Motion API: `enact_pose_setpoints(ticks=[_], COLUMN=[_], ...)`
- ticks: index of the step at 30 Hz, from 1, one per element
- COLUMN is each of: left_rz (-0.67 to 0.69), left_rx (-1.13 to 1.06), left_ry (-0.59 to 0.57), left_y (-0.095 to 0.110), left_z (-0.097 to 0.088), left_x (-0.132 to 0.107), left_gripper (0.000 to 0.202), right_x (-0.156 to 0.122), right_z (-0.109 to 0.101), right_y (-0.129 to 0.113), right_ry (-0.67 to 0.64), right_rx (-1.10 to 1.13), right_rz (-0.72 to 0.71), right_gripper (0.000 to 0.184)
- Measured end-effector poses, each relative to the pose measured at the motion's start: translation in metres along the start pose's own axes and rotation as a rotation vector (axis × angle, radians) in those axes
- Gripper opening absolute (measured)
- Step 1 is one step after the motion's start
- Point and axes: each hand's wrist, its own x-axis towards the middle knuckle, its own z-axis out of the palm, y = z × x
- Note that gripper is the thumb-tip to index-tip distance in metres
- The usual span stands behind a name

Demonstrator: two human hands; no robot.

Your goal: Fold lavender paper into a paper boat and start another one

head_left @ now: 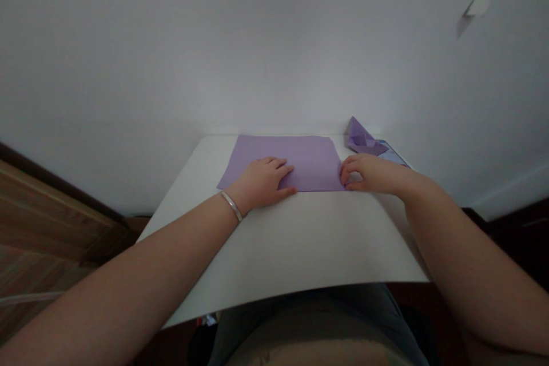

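Observation:
A purple paper sheet [300, 157] lies flat on the white table [295, 240], towards its far edge. My left hand [263, 183] rests palm down on the sheet's near left part, fingers stretched out flat; a silver bangle circles that wrist. My right hand [369, 174] is at the sheet's near right corner, fingers curled and pinching the paper's corner between fingertips and thumb.
A folded purple paper shape [362, 140] stands at the table's far right corner, beside a flat card or booklet [392, 154]. A white wall rises right behind the table. Wooden floor shows at the left.

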Motion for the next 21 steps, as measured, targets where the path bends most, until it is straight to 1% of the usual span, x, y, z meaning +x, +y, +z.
enact_pose_setpoints(ticks=[3, 5, 8, 13, 15, 18, 21], left_rz=[0.000, 0.003, 0.005, -0.009, -0.014, -0.010, -0.004], left_rx=[-0.005, -0.005, -0.003, -0.001, 0.003, 0.007, -0.002], left_ry=[0.003, 0.007, 0.007, 0.006, 0.010, 0.017, 0.023], left_y=[0.000, 0.000, 0.001, 0.004, 0.006, 0.008, 0.009], left_z=[0.000, -0.001, -0.002, -0.007, -0.010, -0.014, -0.016], left_x=[0.000, 0.000, 0.000, 0.000, -0.001, -0.001, -0.001], left_gripper=[0.060, 0.060, 0.062, 0.065, 0.066, 0.064, 0.063], right_x=[0.000, 0.000, 0.001, 0.009, 0.014, 0.020, 0.023], right_z=[-0.001, -0.003, -0.003, 0.003, 0.006, 0.009, 0.010], right_y=[-0.003, -0.008, -0.019, -0.039, -0.045, -0.052, -0.055], right_ry=[0.045, 0.139, 0.319, 0.518, 0.617, 0.776, 0.891], right_rx=[-0.009, 0.007, 0.036, 0.030, 0.107, 0.221, 0.313], right_rz=[-0.019, 0.027, 0.105, 0.180, 0.199, 0.183, 0.196], right_gripper=[0.009, 0.009, 0.008, 0.006, 0.006, 0.005, 0.006])
